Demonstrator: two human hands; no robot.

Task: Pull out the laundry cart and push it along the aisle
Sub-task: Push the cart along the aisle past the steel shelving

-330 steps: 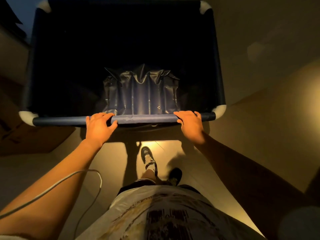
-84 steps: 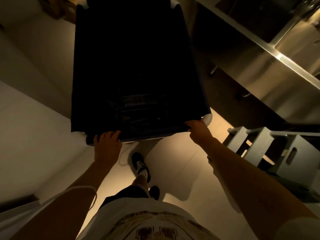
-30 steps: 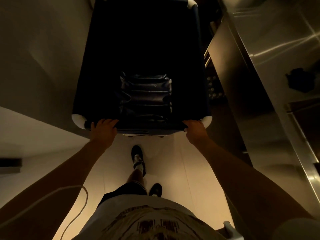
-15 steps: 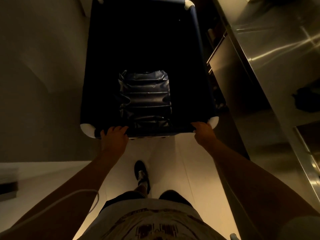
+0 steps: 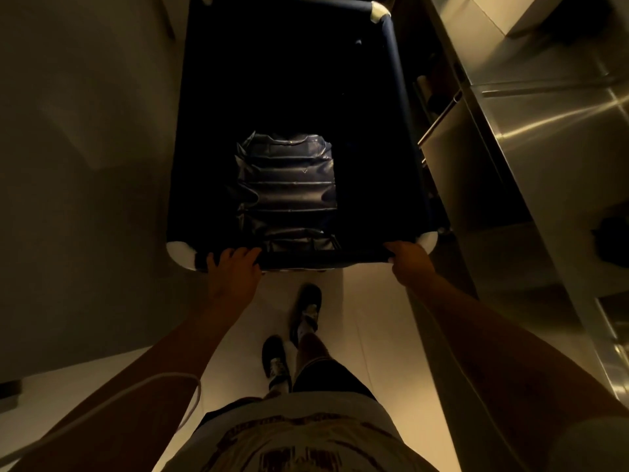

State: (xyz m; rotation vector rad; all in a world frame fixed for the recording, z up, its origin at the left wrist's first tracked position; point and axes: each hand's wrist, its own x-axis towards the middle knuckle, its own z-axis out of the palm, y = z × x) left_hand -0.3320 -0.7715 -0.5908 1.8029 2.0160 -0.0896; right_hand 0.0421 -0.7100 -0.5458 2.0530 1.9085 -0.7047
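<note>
Two walls of a narrow aisle: a plain wall on the left, steel cabinets on the right. Between them, square to the passage, the laundry cart, a dark fabric bin on a padded frame with pale corner caps, out in the open floor and near the cabinets on its right side. Inside, against the near edge, a folded dark liner, shiny and creased; the rest of the bin too dark to read. Along the near rim, the padded handle bar. Near its left corner, the left hand, fingers curled over the top of the bar. At its right corner, the right hand, wrapped round the bar just beside the pale cap. Below, two dark shoes on the pale floor, one ahead of the other, mid-stride. Judged from this: pulling out done, pushing along the aisle under way, with an unknown stretch of aisle left. Worth watching: clearance on the cabinet side.
</note>
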